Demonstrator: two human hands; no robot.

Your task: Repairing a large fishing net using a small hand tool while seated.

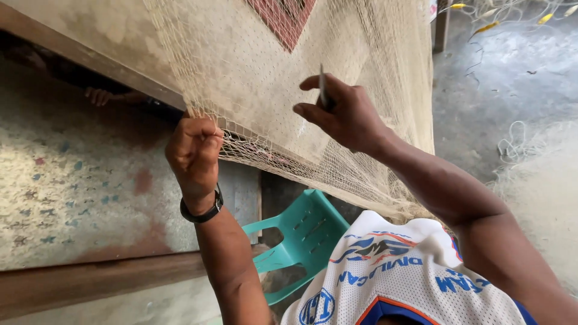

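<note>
Head view: pale fishing net (361, 72) hangs over a wooden beam (90, 63), draped ahead of both hands. Teal plastic chair (307, 235) below and between the forearms. Left hand (194, 150) fisted, gripping the net's edge at the beam. Right hand (343, 114) pinching a slim netting needle (323, 87) against the mesh.

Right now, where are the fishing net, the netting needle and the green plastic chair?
fishing net (259, 90), head view, on the hanging mesh.
netting needle (322, 84), head view, on its thin shaft above the right hand's grip.
green plastic chair (301, 238), head view, on its slotted back.
</note>
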